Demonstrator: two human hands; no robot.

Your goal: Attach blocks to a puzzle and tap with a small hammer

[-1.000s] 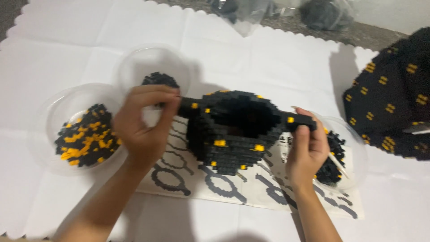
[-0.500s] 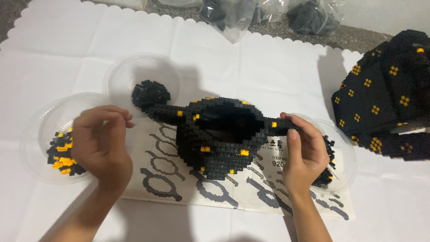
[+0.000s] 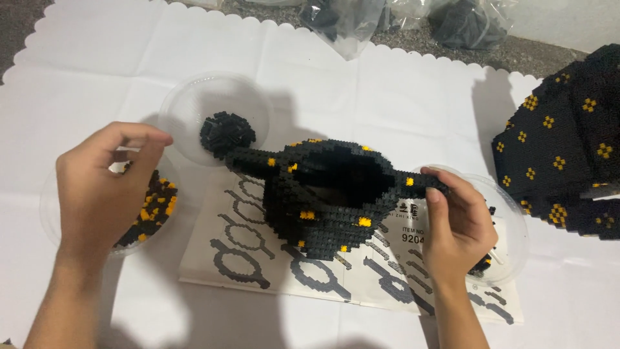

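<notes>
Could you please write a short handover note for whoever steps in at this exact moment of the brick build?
Left hand: hovers above the clear dish of black and yellow bricks, fingers curled; whether it pinches a brick cannot be told.
Right hand: fingertips grip the right arm of the black brick model.
Model stands on the printed instruction sheet; its left arm reaches over a second clear dish. A third dish lies under the right hand.
Done: hollow body with yellow studs and both arms built.
Left: loose bricks remain in the dishes; a larger black and yellow section sits apart at right.
</notes>
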